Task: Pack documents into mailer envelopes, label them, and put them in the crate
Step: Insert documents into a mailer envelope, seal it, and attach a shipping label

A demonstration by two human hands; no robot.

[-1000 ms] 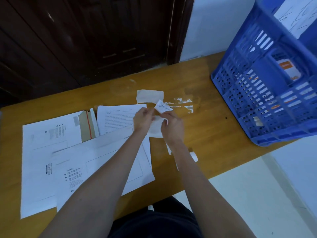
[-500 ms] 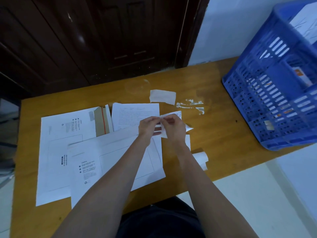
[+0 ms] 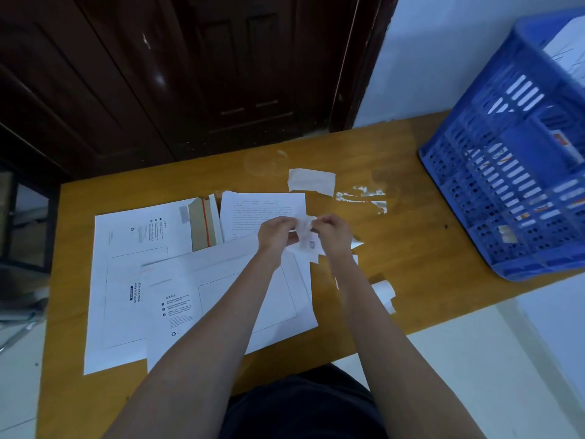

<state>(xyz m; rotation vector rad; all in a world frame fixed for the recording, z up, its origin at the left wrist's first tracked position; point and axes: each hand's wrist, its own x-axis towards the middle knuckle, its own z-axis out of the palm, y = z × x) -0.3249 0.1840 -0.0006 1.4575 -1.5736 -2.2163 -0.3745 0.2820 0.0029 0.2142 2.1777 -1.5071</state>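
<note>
I am holding the label (image 3: 305, 237) pinched between my left hand (image 3: 274, 233) and right hand (image 3: 333, 233), above the envelope (image 3: 228, 289). Labelling step, I judge; next, pressing it flat onto the envelope.

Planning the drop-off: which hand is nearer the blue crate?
Right. The right hand is on the crate's side of the label both hands pinch; the left hand sits farther from the blue crate.
</note>
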